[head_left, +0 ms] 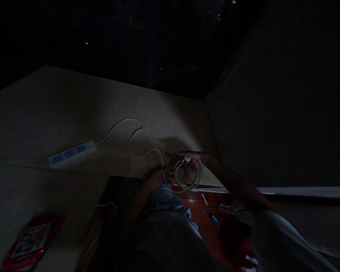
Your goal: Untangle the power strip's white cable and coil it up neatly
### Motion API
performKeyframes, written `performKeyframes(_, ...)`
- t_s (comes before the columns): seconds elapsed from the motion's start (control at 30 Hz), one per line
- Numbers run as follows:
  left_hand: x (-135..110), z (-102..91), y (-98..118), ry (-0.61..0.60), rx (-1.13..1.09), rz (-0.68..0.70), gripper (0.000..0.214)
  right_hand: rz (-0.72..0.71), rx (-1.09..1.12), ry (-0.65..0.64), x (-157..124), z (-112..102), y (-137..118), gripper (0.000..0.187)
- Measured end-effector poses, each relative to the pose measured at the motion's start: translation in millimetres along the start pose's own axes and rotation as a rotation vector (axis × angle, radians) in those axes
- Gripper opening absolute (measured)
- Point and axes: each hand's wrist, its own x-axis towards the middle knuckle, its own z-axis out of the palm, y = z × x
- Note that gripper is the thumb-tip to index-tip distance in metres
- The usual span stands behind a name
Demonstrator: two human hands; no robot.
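Observation:
A white power strip (73, 153) with blue-faced sockets lies on the pale surface at the left. Its cord (132, 138) curves across that surface to my hands. The far part of the cord is wound in a loose coil (198, 176) that hangs from my right hand (193, 156). My right hand is closed around the coil's top, where a white plug (186, 160) shows. Beside the coil, my left hand (164, 175) touches the cord running down from the strip. Dim light hides much of its fingers, so their grip is unclear.
A red packet (32, 241) lies at the lower left near a thin white cable (106, 204). Below the ledge (172, 113), small items rest on the reddish floor (197, 207), including a dark oblong object (214, 221). A wall (277, 113) rises at the right.

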Motion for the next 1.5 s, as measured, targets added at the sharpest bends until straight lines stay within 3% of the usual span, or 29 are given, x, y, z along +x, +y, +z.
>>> performKeyframes(0.1, 6, 0.3, -7, -0.004, -0.004, -0.104, 0.020, 0.093, -0.097, -0.043, 13, 11, -13, 0.076)
performKeyframes(0.17, 9, 0.7, -10, -0.049, -0.041, -0.125, 0.024, 0.082, -0.189, -0.054, 19, 18, -21, 0.077)
performKeyframes(0.37, 14, -1.8, -8, -0.168, -0.178, -0.127, 0.053, -0.158, -0.445, -0.047, 32, 28, -30, 0.070)
performKeyframes(0.77, 32, 8.3, -10, -0.126, -0.235, -0.048, 0.045, -0.210, -0.420, 0.150, 55, 24, -23, 0.070)
performKeyframes(1.0, 39, 13.3, -7, -0.034, -0.238, -0.140, 0.028, -0.315, -0.353, 0.093, 37, 22, -26, 0.056)
performKeyframes(1.13, 39, 16.1, -10, 0.022, -0.295, -0.032, 0.019, -0.429, -0.372, 0.004, 16, 10, -28, 0.033)
performKeyframes(1.23, 37, 20.2, -11, 0.074, -0.372, 0.103, 0.018, -0.487, -0.196, 0.016, 1, -8, -13, 0.037)
performKeyframes(1.33, 35, 24.9, -8, 0.085, -0.458, 0.198, 0.022, -0.538, 0.113, 0.101, -9, -19, 18, 0.045)
performKeyframes(1.5, 38, 31.9, -7, 0.030, -0.578, 0.324, 0.025, -0.685, 0.594, 0.303, 4, 5, 68, 0.022)
